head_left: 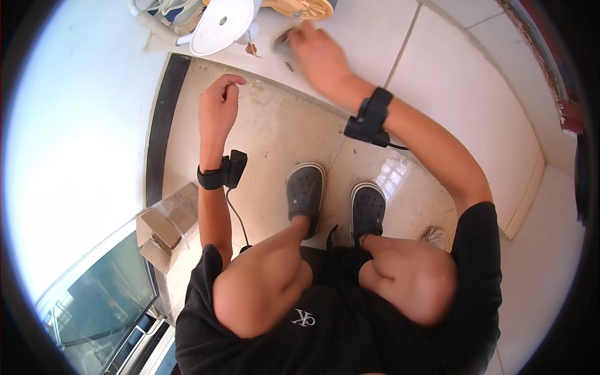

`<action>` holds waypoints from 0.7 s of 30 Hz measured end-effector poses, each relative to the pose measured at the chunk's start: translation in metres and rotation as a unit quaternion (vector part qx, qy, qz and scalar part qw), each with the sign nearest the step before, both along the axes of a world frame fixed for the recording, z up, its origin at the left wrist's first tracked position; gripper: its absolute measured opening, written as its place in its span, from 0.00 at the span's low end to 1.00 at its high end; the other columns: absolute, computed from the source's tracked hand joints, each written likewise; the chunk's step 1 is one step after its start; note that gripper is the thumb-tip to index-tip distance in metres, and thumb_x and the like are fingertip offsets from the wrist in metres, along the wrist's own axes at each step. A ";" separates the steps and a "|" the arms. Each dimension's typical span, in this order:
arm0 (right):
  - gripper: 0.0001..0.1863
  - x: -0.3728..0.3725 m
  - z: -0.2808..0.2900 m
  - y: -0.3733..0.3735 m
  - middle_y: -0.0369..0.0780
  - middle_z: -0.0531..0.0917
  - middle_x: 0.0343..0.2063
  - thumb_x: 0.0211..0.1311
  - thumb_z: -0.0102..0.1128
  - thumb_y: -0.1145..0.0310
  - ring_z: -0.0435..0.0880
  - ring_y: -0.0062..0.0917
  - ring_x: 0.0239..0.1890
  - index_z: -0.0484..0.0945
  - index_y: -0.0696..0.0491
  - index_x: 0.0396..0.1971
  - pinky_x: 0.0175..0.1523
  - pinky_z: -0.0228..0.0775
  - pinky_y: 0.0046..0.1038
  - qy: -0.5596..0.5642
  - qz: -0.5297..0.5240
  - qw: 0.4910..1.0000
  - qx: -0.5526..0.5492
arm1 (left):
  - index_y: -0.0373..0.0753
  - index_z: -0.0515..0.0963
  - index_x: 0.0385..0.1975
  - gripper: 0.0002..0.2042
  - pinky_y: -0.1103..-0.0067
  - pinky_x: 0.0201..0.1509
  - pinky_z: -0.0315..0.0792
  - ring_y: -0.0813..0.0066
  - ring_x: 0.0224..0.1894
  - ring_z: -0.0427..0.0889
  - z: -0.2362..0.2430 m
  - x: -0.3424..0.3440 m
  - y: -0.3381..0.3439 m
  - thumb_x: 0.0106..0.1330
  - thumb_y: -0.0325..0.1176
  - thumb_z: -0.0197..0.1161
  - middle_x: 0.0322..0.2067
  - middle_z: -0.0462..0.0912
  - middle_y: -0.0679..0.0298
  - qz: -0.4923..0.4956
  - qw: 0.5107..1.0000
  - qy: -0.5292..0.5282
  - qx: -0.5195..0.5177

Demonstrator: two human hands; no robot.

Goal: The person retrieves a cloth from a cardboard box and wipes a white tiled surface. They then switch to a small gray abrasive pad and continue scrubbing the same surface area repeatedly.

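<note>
My right hand (315, 56) is blurred over the pale tiled step (456, 106), its fingers closed on a small dark grey object (282, 41). A small dark piece (289, 66) lies just below that hand, and a brown flake or mark (252, 49) is to its left. Lower and further left, my left hand (219, 103) hangs near the step's front edge with curled fingers; whatever they hold, if anything, is hidden. Dark straps with boxes and cables are on both wrists.
A white disc-shaped part (215, 34) and a yellow wheeled item (300, 7) sit at the top. A white wall (75, 131) runs along the left, with an open cardboard box (156, 234) and a glass panel (100, 294) lower down. My feet in grey clogs (305, 194) rest on the lower floor.
</note>
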State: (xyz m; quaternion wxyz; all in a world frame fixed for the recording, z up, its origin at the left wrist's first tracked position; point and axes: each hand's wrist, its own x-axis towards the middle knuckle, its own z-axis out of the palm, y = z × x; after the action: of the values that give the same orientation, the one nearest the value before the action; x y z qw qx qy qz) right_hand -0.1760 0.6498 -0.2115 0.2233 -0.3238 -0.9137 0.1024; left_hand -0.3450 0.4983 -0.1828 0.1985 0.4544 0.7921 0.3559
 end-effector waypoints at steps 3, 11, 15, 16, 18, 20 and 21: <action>0.18 -0.003 0.001 -0.039 0.45 0.74 0.42 0.53 0.57 0.80 0.80 0.41 0.42 0.74 0.57 0.46 0.47 0.77 0.38 -0.005 0.214 0.972 -0.097 | 0.36 0.83 0.37 0.09 0.80 0.21 0.55 0.85 0.17 0.60 0.014 0.011 -0.010 0.68 0.25 0.53 0.13 0.63 0.69 0.028 0.999 0.001 0.014; 0.15 -0.002 0.016 -0.015 0.43 0.75 0.40 0.51 0.59 0.77 0.80 0.37 0.42 0.76 0.58 0.41 0.43 0.80 0.34 -0.006 0.077 0.996 0.048 | 0.37 0.83 0.36 0.09 0.80 0.21 0.50 0.87 0.17 0.57 0.022 0.008 -0.027 0.68 0.25 0.53 0.13 0.61 0.71 0.060 0.997 0.036 0.017; 0.15 -0.028 -0.003 0.011 0.43 0.75 0.43 0.51 0.59 0.77 0.80 0.36 0.42 0.76 0.57 0.42 0.40 0.80 0.33 -0.124 -0.018 0.981 0.151 | 0.37 0.83 0.36 0.09 0.80 0.21 0.51 0.87 0.17 0.57 0.020 0.020 -0.026 0.67 0.25 0.53 0.13 0.60 0.70 0.067 0.997 0.033 -0.004; 0.16 -0.029 -0.006 0.013 0.42 0.75 0.44 0.51 0.59 0.76 0.80 0.36 0.42 0.76 0.56 0.43 0.41 0.80 0.33 -0.143 -0.014 0.973 0.179 | 0.37 0.83 0.36 0.09 0.80 0.21 0.51 0.87 0.17 0.57 0.019 0.025 -0.023 0.67 0.25 0.53 0.13 0.60 0.70 0.059 0.997 0.040 0.001; 0.16 -0.022 -0.005 0.004 0.42 0.75 0.46 0.52 0.59 0.77 0.80 0.36 0.42 0.76 0.56 0.43 0.42 0.80 0.33 -0.127 0.067 0.976 0.162 | 0.37 0.83 0.36 0.09 0.79 0.21 0.52 0.87 0.17 0.57 0.021 0.035 -0.016 0.67 0.25 0.53 0.13 0.60 0.70 0.043 0.998 0.054 0.011; 0.15 -0.003 0.003 -0.005 0.42 0.75 0.46 0.52 0.58 0.77 0.80 0.36 0.42 0.76 0.55 0.42 0.44 0.80 0.34 -0.066 0.182 0.978 0.077 | 0.37 0.83 0.36 0.09 0.80 0.21 0.53 0.87 0.17 0.58 0.025 0.042 -0.010 0.67 0.24 0.53 0.13 0.60 0.70 0.035 0.997 0.064 0.038; 0.15 0.006 0.009 -0.011 0.42 0.75 0.47 0.53 0.58 0.77 0.80 0.36 0.42 0.76 0.56 0.42 0.44 0.79 0.34 -0.056 0.244 0.968 0.027 | 0.37 0.83 0.37 0.09 0.80 0.21 0.53 0.87 0.17 0.58 0.028 0.045 -0.007 0.67 0.24 0.53 0.13 0.60 0.69 0.035 0.997 0.061 0.043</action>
State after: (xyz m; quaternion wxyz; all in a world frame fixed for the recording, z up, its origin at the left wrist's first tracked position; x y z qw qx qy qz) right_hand -0.1697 0.6388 -0.2020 0.1484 -0.0896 -0.9787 0.1103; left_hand -0.3004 0.4909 -0.1549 0.1171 0.4553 0.8022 0.3681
